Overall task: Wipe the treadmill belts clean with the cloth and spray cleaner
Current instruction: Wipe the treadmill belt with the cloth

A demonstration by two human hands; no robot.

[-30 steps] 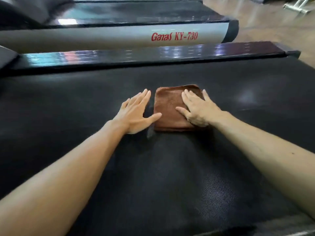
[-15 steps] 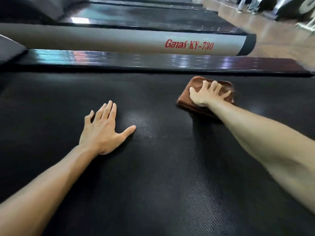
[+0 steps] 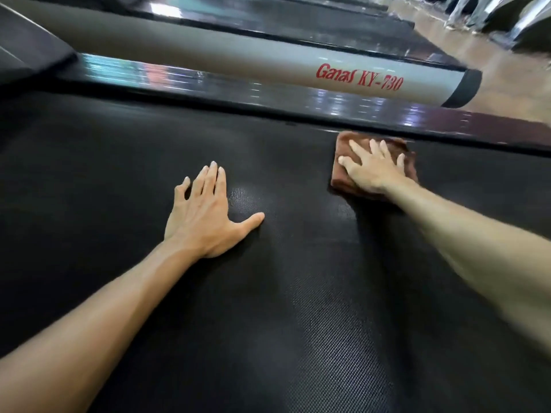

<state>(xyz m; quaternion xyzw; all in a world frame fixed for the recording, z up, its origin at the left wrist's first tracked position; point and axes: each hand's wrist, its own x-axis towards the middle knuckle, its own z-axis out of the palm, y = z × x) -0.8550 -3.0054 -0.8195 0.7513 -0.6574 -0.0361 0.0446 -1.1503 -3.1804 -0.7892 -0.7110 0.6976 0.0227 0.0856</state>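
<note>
A black textured treadmill belt (image 3: 268, 308) fills most of the view. A folded brown cloth (image 3: 343, 147) lies on the belt at the far right, close to the glossy black side rail (image 3: 208, 90). My right hand (image 3: 371, 168) presses flat on the cloth, fingers spread over it. My left hand (image 3: 205, 217) rests palm down on the bare belt, left of the cloth, fingers apart, holding nothing. No spray bottle is in view.
Beyond the rail lies a grey side cover (image 3: 268, 62) of the neighbouring treadmill, lettered "Ganas KY-730" in red, with more dark belts behind it. Tan gym floor (image 3: 492, 64) and other equipment bases (image 3: 492, 16) show at the top right.
My right hand slid the cloth away from my left hand, toward the far right by the rail. My left hand came off the cloth's edge and now rests flat on the belt.
</note>
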